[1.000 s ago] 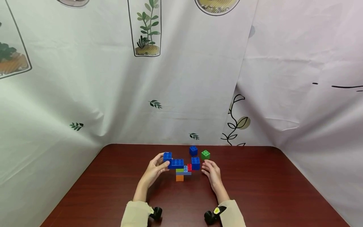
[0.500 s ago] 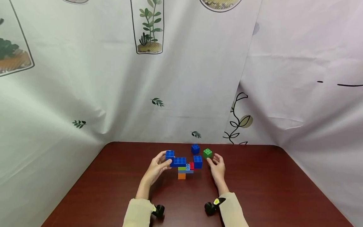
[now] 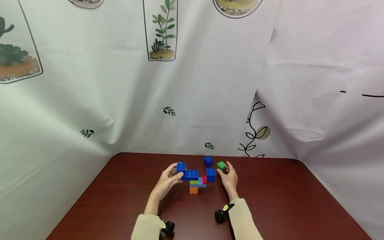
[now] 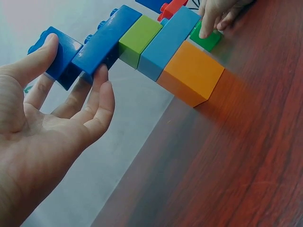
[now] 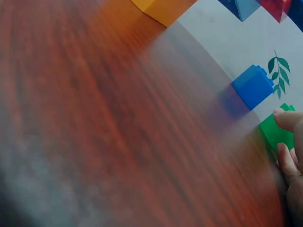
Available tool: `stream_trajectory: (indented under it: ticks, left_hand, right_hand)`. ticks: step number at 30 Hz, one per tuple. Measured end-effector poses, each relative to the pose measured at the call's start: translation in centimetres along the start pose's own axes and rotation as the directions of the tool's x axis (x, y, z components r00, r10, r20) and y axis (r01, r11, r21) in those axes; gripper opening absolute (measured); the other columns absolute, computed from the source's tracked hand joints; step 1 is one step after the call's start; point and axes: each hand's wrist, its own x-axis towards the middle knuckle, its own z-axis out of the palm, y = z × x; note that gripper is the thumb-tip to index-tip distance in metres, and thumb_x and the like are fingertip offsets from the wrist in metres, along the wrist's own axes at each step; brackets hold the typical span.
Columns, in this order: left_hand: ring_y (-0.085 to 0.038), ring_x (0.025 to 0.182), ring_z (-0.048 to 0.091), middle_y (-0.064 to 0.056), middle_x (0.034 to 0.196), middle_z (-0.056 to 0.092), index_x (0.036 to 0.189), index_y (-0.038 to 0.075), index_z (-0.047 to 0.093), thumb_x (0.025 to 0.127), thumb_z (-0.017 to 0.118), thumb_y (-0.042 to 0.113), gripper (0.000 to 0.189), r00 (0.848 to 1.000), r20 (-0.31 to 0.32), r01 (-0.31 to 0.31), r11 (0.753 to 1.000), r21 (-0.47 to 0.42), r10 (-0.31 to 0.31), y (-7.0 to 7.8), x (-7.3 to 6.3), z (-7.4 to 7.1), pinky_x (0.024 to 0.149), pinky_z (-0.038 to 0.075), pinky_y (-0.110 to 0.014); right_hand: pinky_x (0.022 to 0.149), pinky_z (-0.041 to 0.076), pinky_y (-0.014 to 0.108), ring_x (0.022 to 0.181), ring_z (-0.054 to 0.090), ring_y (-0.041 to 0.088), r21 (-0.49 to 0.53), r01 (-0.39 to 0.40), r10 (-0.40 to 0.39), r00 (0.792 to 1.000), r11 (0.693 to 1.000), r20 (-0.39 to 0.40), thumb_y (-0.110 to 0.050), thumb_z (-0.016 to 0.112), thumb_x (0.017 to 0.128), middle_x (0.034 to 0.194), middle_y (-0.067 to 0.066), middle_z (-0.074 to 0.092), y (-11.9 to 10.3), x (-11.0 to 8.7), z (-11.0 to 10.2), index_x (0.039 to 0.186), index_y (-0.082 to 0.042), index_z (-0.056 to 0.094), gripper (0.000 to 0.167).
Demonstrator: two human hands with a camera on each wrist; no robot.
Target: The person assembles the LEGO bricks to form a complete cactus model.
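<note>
My left hand (image 3: 164, 182) pinches the left end of a built toy-brick structure, with the thumb on a small blue brick (image 4: 64, 56) and fingertips under the long blue brick (image 3: 192, 175). Below that come a lime brick (image 4: 140, 40), a light blue brick (image 4: 170, 42) and an orange brick (image 3: 193, 190) at the bottom. A red brick (image 3: 204, 179) and another blue brick (image 3: 211, 175) form its right side. To the right, my right hand (image 3: 229, 180) has thumb and fingers around a loose green brick (image 3: 221, 165) on the table; the right wrist view shows fingertips on two of its sides.
A loose blue brick (image 3: 208, 161) stands near the table's back edge, just left of the green one. The dark red-brown table (image 3: 282, 200) ends at a hanging white cloth (image 3: 204, 83) printed with plants. Small black cameras (image 3: 220, 216) sit at both wrists.
My right hand has moved from beside the structure's right-hand blue brick to the green brick and closed its fingers around it. The left hand keeps its hold on the structure.
</note>
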Motion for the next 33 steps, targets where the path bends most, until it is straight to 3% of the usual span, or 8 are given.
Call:
stream_trajectory:
  ticks: [5, 10, 14, 18, 23, 30, 33]
  left_hand:
    - [-0.018, 0.105, 0.060, -0.018, 0.131, 0.056, 0.141, 0.002, 0.038, 0.099, 0.057, 0.017, 0.049, 1.000, -0.001, -0.013, 1.000, -0.007, 0.013, 0.2, 0.3, 0.0, 0.088, 0.053, -0.026]
    - [-0.018, 0.105, 0.060, -0.020, 0.132, 0.055, 0.142, 0.002, 0.038, 0.099, 0.057, 0.017, 0.049, 1.000, 0.003, -0.013, 1.000, -0.010, 0.013, 0.2, 0.2, 0.2, 0.090, 0.053, -0.028]
    - [-0.017, 0.104, 0.060, -0.017, 0.131, 0.056, 0.142, 0.002, 0.038, 0.099, 0.057, 0.017, 0.050, 1.000, 0.006, 0.000, 1.000, -0.008, 0.000, -0.1, -0.2, 0.4, 0.090, 0.053, -0.030]
    - [-0.015, 0.103, 0.060, -0.012, 0.128, 0.058, 0.142, 0.002, 0.038, 0.099, 0.057, 0.017, 0.050, 1.000, 0.008, 0.001, 1.000, -0.004, -0.001, -0.2, -0.3, 0.4, 0.091, 0.053, -0.030]
    - [-0.018, 0.104, 0.060, -0.015, 0.129, 0.057, 0.142, 0.002, 0.038, 0.099, 0.057, 0.018, 0.049, 1.000, 0.006, -0.017, 1.000, 0.009, 0.017, 0.0, -0.3, 0.0, 0.092, 0.053, -0.032]
    - [-0.019, 0.106, 0.059, -0.016, 0.130, 0.056, 0.142, 0.001, 0.038, 0.099, 0.056, 0.017, 0.050, 1.000, 0.003, -0.006, 1.000, -0.001, 0.006, 0.1, -0.2, 0.2, 0.090, 0.053, -0.028]
    - [-0.019, 0.106, 0.059, -0.016, 0.130, 0.056, 0.142, 0.002, 0.038, 0.099, 0.056, 0.016, 0.049, 1.000, 0.006, -0.006, 1.000, -0.008, 0.006, 0.1, -0.2, 0.2, 0.090, 0.053, -0.027]
  right_hand:
    - [0.088, 0.049, 0.048, 0.100, 0.062, 0.033, -0.023, 0.046, -0.046, 0.999, 0.999, -0.025, -0.016, 0.073, 0.086, 0.110, 0.021, 0.066, 0.0, 0.2, -0.3, 0.127, -0.003, 0.061, 0.045]
    - [0.083, 0.050, 0.045, 0.094, 0.062, 0.032, 0.023, 0.071, -0.070, 0.997, 0.997, -0.037, -0.011, 0.073, 0.084, 0.107, 0.021, 0.066, 0.3, -0.2, -0.6, 0.122, -0.001, 0.063, 0.040]
    - [0.077, 0.049, 0.036, 0.091, 0.061, 0.028, 0.071, 0.048, -0.044, 0.998, 0.996, -0.054, -0.009, 0.074, 0.083, 0.106, 0.020, 0.066, 0.8, -0.8, -0.9, 0.120, -0.002, 0.065, 0.039]
    - [0.074, 0.046, 0.024, 0.086, 0.056, 0.015, 0.160, 0.005, 0.004, 0.998, 0.987, -0.060, -0.012, 0.074, 0.085, 0.108, 0.017, 0.066, 1.0, -1.4, -1.4, 0.121, -0.005, 0.065, 0.038]
    - [0.072, 0.044, 0.018, 0.085, 0.051, 0.007, 0.272, -0.030, 0.036, 0.999, 0.962, -0.017, -0.018, 0.072, 0.087, 0.110, 0.016, 0.064, 0.5, -1.8, -2.3, 0.125, -0.007, 0.063, 0.041]
    - [0.075, 0.043, 0.016, 0.090, 0.050, 0.008, 0.289, -0.036, 0.031, 0.999, 0.957, 0.020, -0.019, 0.070, 0.089, 0.112, 0.015, 0.061, 0.6, -2.1, -3.0, 0.127, -0.007, 0.061, 0.041]
    - [0.070, 0.045, 0.016, 0.083, 0.052, 0.003, 0.346, -0.054, 0.038, 0.998, 0.937, 0.052, -0.019, 0.069, 0.091, 0.107, 0.009, 0.062, 0.1, -2.2, -3.3, 0.128, -0.005, 0.059, 0.041]
